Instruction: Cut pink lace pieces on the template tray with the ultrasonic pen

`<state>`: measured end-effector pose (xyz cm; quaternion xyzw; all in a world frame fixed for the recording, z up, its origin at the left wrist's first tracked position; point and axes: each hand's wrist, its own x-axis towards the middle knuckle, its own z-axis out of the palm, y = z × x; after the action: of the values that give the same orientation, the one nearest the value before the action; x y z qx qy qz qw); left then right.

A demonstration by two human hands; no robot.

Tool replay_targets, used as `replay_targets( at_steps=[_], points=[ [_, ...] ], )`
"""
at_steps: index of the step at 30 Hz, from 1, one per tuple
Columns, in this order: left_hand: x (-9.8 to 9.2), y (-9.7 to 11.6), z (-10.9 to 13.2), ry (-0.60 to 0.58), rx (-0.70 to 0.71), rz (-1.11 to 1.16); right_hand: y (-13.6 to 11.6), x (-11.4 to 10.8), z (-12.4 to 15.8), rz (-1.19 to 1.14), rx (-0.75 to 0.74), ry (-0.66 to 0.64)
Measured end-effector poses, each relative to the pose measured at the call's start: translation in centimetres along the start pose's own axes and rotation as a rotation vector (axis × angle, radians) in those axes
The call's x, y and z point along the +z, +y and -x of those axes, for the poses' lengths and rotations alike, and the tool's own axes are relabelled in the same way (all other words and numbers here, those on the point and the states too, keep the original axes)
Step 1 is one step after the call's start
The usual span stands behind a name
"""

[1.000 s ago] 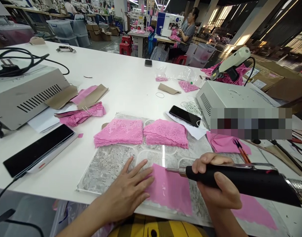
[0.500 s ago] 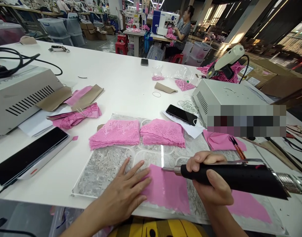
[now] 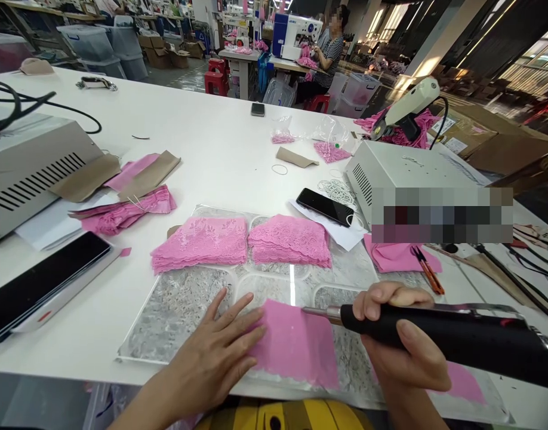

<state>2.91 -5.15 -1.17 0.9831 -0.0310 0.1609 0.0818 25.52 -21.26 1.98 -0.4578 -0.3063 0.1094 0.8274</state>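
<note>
My left hand (image 3: pixel 218 352) lies flat, fingers spread, its fingertips on the left edge of a pink fabric piece (image 3: pixel 296 346). In my right hand (image 3: pixel 402 334) is a black-handled tool (image 3: pixel 462 337), its thin metal tip at the fabric's upper edge. The fabric rests on a grey marbled board (image 3: pixel 175 322). Behind it on the board sit two stacks of pink lace pieces, one on the left (image 3: pixel 202 242) and one on the right (image 3: pixel 289 242). Another pink piece (image 3: pixel 464 382) lies at the lower right, partly hidden by my right arm.
A large tablet-like device (image 3: pixel 45 286) and a grey vented box (image 3: pixel 36 167) stand at the left. A phone (image 3: pixel 325 206), orange snips (image 3: pixel 428 272) and another grey box (image 3: pixel 399 170) are at the right. Farther back, a person (image 3: pixel 330 57) sits at a sewing machine (image 3: pixel 294 37).
My right hand and the tool have moved right, the tip sliding along the fabric's upper edge. The whole view has shifted slightly. My left hand stays on the fabric.
</note>
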Motion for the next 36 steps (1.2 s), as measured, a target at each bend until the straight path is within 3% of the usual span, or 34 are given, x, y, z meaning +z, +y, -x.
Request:
replay_targets(
  at_steps=[9,18,36],
  points=[
    [0.1,-0.2,0.1,-0.002,0.009,0.012,0.2,0.0,-0.1,-0.005,0.007,-0.034],
    [-0.1,-0.2,0.1,0.026,0.011,-0.001,-1.4,-2.3,-1.2,0.08,-0.074,0.15],
    [-0.4,-0.2,-0.2,0.013,0.01,0.021,-1.3,-3.1,-0.8,0.1,-0.05,0.114]
  ],
)
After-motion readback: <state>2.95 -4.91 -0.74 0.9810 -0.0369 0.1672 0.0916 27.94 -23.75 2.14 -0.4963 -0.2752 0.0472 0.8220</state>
